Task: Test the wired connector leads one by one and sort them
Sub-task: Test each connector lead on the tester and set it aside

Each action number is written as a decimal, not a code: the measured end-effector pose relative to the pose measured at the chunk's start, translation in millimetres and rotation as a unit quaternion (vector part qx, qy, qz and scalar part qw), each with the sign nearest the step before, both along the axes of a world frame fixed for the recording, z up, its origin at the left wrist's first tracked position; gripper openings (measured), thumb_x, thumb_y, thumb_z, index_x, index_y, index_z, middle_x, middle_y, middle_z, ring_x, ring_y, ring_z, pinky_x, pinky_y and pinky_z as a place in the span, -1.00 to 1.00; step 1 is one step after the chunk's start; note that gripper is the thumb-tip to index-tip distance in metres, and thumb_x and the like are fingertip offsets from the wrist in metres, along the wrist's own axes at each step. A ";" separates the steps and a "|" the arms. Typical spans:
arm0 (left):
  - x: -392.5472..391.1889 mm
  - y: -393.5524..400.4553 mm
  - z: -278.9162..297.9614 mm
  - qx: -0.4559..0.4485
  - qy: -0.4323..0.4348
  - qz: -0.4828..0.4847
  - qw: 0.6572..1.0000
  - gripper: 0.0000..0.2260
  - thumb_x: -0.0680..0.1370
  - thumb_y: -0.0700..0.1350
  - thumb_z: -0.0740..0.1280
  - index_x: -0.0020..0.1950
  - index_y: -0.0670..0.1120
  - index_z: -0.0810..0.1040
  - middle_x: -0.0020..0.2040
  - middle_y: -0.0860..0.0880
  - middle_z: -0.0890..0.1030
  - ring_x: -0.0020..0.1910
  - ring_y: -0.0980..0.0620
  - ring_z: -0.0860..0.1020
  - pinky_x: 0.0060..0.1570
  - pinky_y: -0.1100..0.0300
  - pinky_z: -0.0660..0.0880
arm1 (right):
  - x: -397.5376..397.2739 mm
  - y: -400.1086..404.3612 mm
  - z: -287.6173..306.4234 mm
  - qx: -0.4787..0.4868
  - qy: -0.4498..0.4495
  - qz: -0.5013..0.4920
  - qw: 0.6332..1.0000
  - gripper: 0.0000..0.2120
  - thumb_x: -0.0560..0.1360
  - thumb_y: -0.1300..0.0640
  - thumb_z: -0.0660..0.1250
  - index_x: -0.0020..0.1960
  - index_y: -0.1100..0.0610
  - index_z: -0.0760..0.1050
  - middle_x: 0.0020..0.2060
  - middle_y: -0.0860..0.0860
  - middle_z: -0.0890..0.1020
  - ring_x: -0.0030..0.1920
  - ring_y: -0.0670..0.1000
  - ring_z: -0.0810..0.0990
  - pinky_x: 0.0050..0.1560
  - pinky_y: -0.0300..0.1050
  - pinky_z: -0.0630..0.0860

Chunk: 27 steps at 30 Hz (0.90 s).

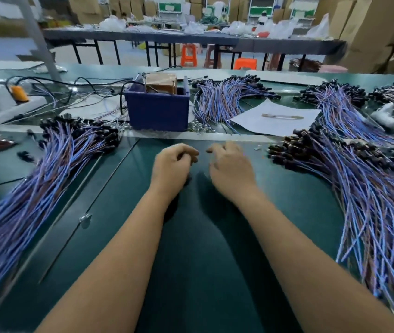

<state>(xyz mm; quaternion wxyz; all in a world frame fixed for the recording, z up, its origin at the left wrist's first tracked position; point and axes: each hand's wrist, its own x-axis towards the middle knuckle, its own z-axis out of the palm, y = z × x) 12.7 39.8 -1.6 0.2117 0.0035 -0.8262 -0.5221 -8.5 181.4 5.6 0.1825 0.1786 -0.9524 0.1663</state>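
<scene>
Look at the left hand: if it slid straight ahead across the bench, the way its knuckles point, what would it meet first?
Probably the blue bin. The left hand points away from the person, and only bare green bench and a pale strip lie between; depth is uncertain.
</scene>
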 end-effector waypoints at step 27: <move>-10.5 -108.2 0.3 -0.259 -0.245 0.315 0.880 -0.66 0.57 -0.16 0.16 0.35 -0.17 0.34 0.34 -0.19 0.26 0.18 -0.23 0.43 0.17 -0.03 0.32 | 0.0 -92.2 -16.4 -0.156 -0.143 0.146 0.966 -0.78 0.59 0.10 0.21 0.12 0.06 0.60 -0.02 -0.07 0.47 0.15 0.02 0.39 0.23 -0.08 0.35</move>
